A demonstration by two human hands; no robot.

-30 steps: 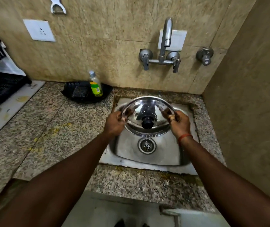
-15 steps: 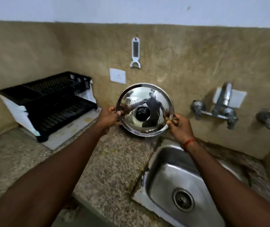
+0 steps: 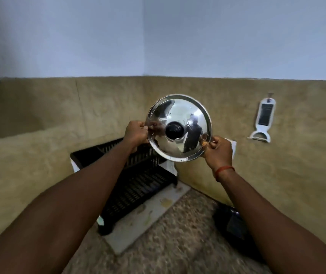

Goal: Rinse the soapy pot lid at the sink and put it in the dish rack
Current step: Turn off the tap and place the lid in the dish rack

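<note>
A shiny steel pot lid (image 3: 186, 115) with a black knob in its middle is held upright in the air, its top side facing me. My left hand (image 3: 135, 132) pinches its left rim and my right hand (image 3: 218, 150) pinches its lower right rim. Below and behind the lid stands the black two-tier dish rack (image 3: 138, 184) in the corner of the counter, with both tiers bare where I can see them. My left forearm covers part of the rack. The sink is out of view.
The rack stands on a white mat (image 3: 148, 218) on the speckled granite counter (image 3: 178, 250). A dark tray (image 3: 235, 226) lies on the counter at the right by the wall. A white peeler (image 3: 263, 121) hangs on the tiled wall.
Both hands have carried the lid left from over the sink to above the dish rack. My view has swung left and up, so the sink and tap have left the frame.
</note>
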